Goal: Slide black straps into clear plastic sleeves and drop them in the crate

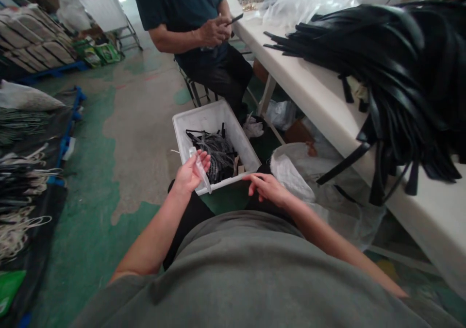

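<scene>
My left hand, palm up, holds a narrow translucent plastic sleeve that slants down across the fingers and palm. My right hand is over my lap by the near right corner of a white plastic bin. Its index finger points left and the others bend loosely apart, with nothing visible in them. Inside the bin lies a tangled heap of black straps, partly hidden behind my left hand.
A long white table on the right bears a large pile of black straps hanging over its edge, and clear plastic bags. A seated co-worker holds a dark strip. A white sack stands under the table; loaded pallets line the left.
</scene>
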The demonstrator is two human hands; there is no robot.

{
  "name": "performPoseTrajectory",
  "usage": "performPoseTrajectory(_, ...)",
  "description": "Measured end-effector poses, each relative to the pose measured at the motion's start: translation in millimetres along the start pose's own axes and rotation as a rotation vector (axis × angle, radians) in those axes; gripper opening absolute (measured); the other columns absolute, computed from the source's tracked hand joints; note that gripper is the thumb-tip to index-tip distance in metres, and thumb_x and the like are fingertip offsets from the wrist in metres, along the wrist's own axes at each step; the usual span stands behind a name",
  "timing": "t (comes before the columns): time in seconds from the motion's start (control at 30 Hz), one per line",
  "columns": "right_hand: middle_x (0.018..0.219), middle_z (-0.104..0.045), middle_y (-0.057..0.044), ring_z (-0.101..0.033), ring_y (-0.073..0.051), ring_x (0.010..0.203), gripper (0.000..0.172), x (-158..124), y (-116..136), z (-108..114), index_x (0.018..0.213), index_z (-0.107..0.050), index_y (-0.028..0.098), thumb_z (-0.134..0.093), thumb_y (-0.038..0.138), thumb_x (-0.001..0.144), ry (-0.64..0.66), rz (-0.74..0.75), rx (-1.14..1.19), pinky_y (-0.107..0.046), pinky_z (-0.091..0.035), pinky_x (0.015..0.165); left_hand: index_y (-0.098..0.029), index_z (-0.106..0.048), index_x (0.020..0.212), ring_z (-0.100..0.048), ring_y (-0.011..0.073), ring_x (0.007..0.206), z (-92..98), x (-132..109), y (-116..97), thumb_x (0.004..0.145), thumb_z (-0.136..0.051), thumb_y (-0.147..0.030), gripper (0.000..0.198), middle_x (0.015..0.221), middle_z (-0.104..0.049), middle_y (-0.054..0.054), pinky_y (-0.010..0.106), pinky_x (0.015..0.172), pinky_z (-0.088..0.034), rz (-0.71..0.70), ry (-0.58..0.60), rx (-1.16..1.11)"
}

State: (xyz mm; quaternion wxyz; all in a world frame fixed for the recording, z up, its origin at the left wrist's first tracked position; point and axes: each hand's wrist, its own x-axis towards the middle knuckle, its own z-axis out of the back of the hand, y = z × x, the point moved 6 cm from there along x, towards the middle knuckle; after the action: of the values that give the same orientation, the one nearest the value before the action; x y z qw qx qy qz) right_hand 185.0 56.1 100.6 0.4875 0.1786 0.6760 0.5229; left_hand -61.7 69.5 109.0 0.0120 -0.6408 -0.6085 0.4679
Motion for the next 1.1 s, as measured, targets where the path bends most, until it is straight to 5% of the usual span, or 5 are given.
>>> performPoseTrajectory(0.13,0.052,-0.060,0.003,-0.040,-0.005,0.035,0.035,17,43,-23,0.107,-0.069,0.014,-0.054,0.041,0.090,0.078,0.096,-0.150,-0.016,-0.031,0.033,-0.017,-0.066,0.094,-0.070,0.0160,0.089,-20.9,-16,43,0.095,-0.044,-0.021,0.023,0.086,-0.074,0.005,0.028,0.080,-0.055,0.051,0.156,0.095)
performPoseTrajectory(0.47,0.051,-0.056,0.005,-0.040,-0.006,0.036,0.027,33,55,-40,0.077,-0.058,0.016,-0.062,0.043,0.079,0.019,0.206,-0.092,-0.018,-0.030,0.035,-0.016,-0.070,0.100,-0.064,0.0245,0.106,-51.8,-30,53,0.086,-0.055,-0.031,0.026,0.117,-0.069,0.010,0.033,0.082,-0.054,-0.050,0.382,0.311)
performPoseTrajectory(0.7,0.047,-0.048,0.006,-0.041,-0.007,0.042,0.028,34,56,-20,0.067,-0.057,0.016,-0.058,0.042,0.078,-0.118,0.251,-0.244,-0.020,-0.032,0.044,-0.021,-0.065,0.110,-0.066,0.0199,0.091,-35.7,-27,70,0.080,-0.067,-0.043,0.037,0.107,-0.070,0.007,0.035,0.079,-0.054,0.036,0.322,0.319)
performPoseTrajectory(0.9,0.048,-0.048,0.005,-0.041,-0.008,0.048,0.026,40,59,-11,0.063,-0.060,0.015,-0.058,0.038,0.077,-0.204,0.294,-0.372,-0.021,-0.029,0.048,-0.013,-0.073,0.084,-0.063,0.0142,0.070,-23.5,-37,87,0.059,-0.085,-0.033,0.035,0.077,-0.071,0.004,0.028,0.075,-0.049,0.055,0.347,0.657)
performPoseTrajectory(1.1,0.048,-0.049,0.005,-0.041,-0.008,0.048,0.028,45,58,-16,0.063,-0.058,0.015,-0.058,0.039,0.078,-0.163,0.289,-0.359,-0.022,-0.029,0.048,-0.013,-0.073,0.081,-0.062,0.0142,0.065,-17.5,-42,109,0.059,-0.086,-0.031,0.031,0.074,-0.071,0.007,0.030,0.070,-0.050,0.286,0.396,0.590)
